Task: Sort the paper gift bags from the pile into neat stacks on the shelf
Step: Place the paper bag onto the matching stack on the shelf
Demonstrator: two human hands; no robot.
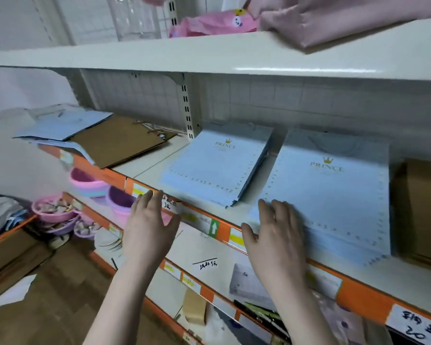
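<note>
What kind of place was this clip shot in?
Most likely a small retail shop: metal display shelving with orange price-label strips, handwritten price tags, and stacks of blue "PRINCE" gift bags laid out as stock. The right hand rests on one stack.

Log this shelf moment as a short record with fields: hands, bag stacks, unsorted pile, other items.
left hand: open, fingers straight, in front of the shelf edge, holding nothing
right hand: open, fingers resting on the right blue PRINCE stack
middle blue PRINCE stack: lying flat, apart from the right one
unsorted pile: blue and brown bags, overlapping askew at the left
brown bags: far right
upper shelf: pink bags
</note>
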